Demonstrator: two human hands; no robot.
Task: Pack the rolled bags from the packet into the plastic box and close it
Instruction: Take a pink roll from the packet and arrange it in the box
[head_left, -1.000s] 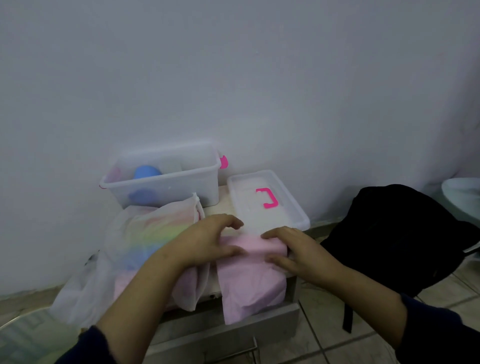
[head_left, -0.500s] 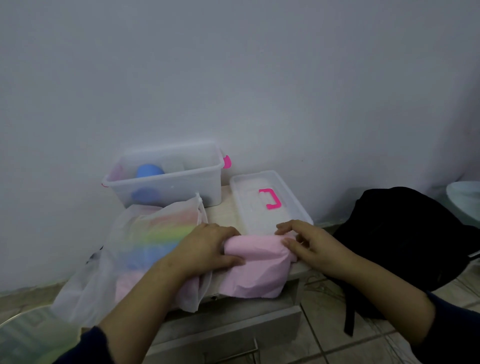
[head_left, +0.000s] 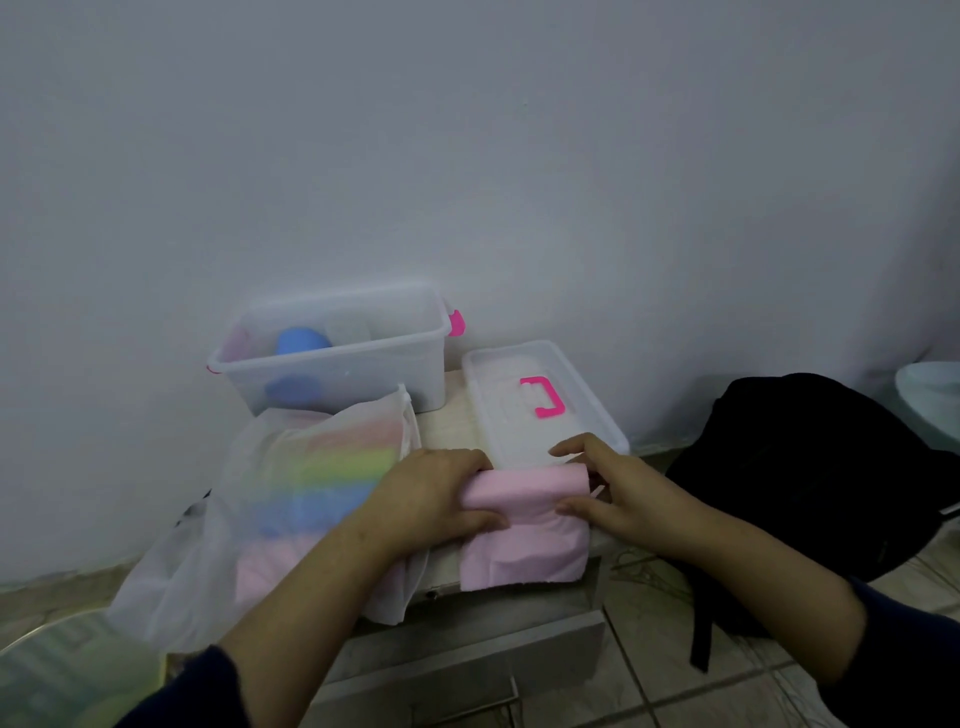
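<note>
A pink bag (head_left: 524, 540) lies half rolled on the low cabinet top, its loose end hanging over the front edge. My left hand (head_left: 431, 493) grips the roll's left end. My right hand (head_left: 608, 488) grips the right end, thumb under and fingers over. Left of them lies the translucent white packet (head_left: 249, 519) with coloured bags showing through. Against the wall stands the clear plastic box (head_left: 415, 358), open, holding a blue rolled bag (head_left: 304, 340) and another blue one lower down. Its clear lid (head_left: 498, 410) with a pink handle (head_left: 545, 397) lies right of the box.
A black backpack (head_left: 810, 478) sits on the tiled floor to the right. A pale round basin (head_left: 935, 389) shows at the far right edge. The cabinet has a drawer front (head_left: 467, 654) below the top. A glass surface (head_left: 62, 670) is at the lower left.
The pink bag lay flat a second ago. Both hands have rolled its far part towards me into a thicker roll, so less of it hangs over the edge.
</note>
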